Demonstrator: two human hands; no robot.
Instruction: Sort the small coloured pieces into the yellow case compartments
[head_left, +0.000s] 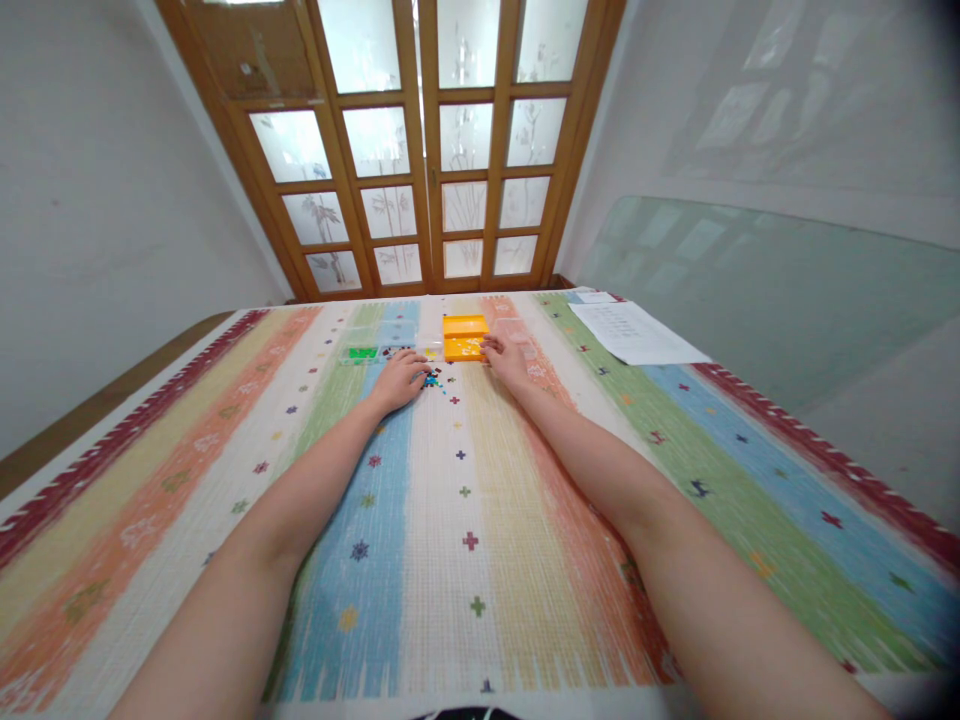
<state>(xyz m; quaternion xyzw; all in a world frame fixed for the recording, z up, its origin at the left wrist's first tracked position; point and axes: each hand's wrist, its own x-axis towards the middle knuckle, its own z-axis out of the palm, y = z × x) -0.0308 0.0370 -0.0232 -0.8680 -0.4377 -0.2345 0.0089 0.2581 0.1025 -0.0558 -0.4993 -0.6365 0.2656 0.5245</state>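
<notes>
My left hand (401,380) rests on the cloth, fingers curled together at the edge of a small pile of blue and dark pieces (433,380). Whether a piece is between its fingertips is too small to make out. Against the right edge of an open orange box (466,326) lies my right hand (506,362), its fingers bent and close together. Small pale pieces (465,349) lie in the near half of that box. Left of it, a clear plastic box holds green pieces (363,353) and dark red pieces, partly behind my left hand. Some yellow pieces (430,353) sit beside the orange box.
A striped tablecloth (442,560) covers the table. Another clear plastic container (514,328) stands behind my right hand. Printed paper sheets (637,335) lie at the far right. A glass panel (765,290) leans on the right wall; wooden glazed doors (431,150) stand beyond the table.
</notes>
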